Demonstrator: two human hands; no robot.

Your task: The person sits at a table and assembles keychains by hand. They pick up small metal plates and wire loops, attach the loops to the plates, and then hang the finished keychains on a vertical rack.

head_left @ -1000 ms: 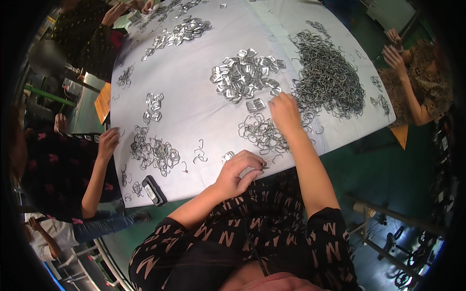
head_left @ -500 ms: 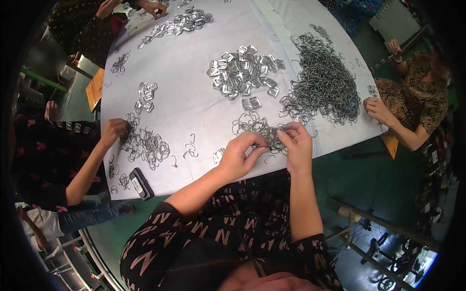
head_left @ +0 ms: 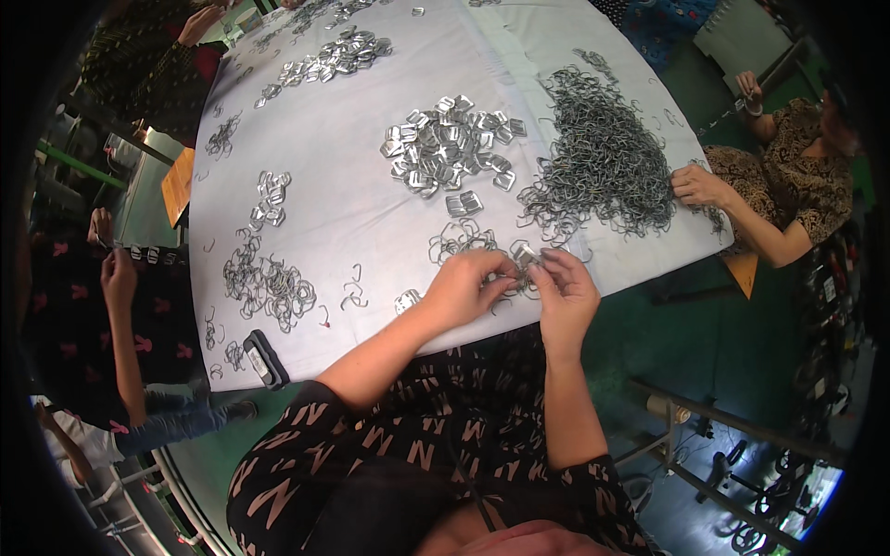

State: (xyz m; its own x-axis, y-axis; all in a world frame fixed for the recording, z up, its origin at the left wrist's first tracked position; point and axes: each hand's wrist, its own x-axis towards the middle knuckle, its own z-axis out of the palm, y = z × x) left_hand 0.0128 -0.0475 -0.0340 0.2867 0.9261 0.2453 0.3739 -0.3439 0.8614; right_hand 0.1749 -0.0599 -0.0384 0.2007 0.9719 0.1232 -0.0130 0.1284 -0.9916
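Near the table's front edge, my right hand (head_left: 565, 295) pinches a shiny flat metal buckle (head_left: 524, 252) between thumb and fingers. Just left of it, my left hand (head_left: 471, 285) has thumb and forefinger closed together. Whatever sits in that pinch is too small to make out. Both hands hover over a small heap of bent wire hooks (head_left: 454, 243), partly hidden by the fingers. Beyond them lie a pair of buckles (head_left: 464, 204) and a larger pile of buckles (head_left: 436, 148).
A big heap of dark wire hooks (head_left: 607, 153) covers the table's right side. More hooks (head_left: 269, 287) lie at left, by a black-edged block (head_left: 266, 360). Co-workers' hands (head_left: 700, 185) work around the white-covered table (head_left: 324, 222).
My hands stay close together, the right one now tilting the buckle up. The left co-worker's hand has lifted from the hooks toward a strip of buckles. My view has shifted slightly.
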